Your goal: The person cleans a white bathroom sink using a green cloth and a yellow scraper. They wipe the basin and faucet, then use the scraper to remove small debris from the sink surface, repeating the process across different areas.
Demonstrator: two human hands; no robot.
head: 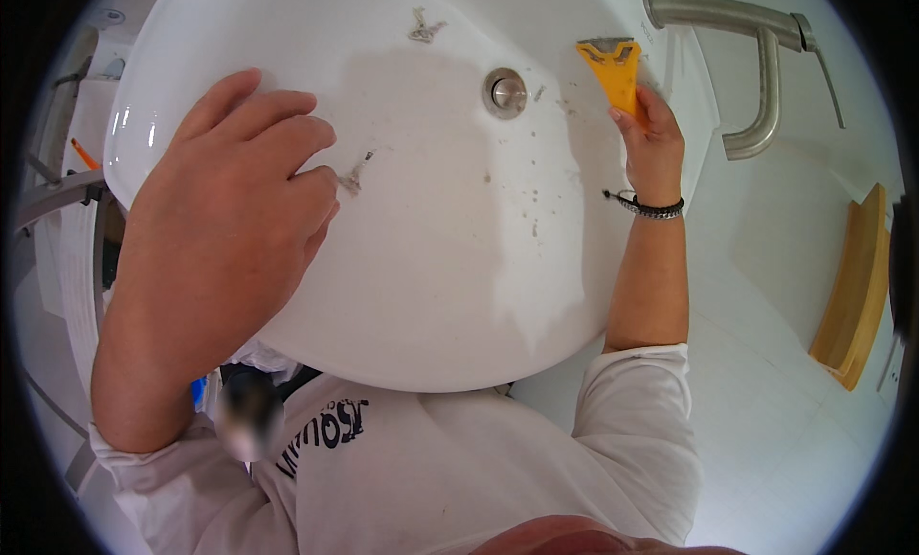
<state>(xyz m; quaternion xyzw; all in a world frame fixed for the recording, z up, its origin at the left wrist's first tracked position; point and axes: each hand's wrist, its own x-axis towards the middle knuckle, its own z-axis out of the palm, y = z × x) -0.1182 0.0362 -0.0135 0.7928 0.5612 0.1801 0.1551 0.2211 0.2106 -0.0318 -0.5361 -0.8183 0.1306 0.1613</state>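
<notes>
A white ceramic washbasin lies before me with its drain stopper seated in a metal ring. In my right hand is a yellow plastic scraper, held by its handle with the metal blade pointing away from me near the basin's right wall. My left hand hovers over the left side, back up, fingers curled and apart; its palm is hidden. Right beside its fingertips sits a small clump of grey residue; whether they touch cannot be told. Another grey clump lies toward the far wall.
Dark specks dot the basin right of the middle. A brushed-metal faucet stands at the right, its spout turned away from the bowl. Farther right is a wooden piece. An orange object shows beyond the left rim.
</notes>
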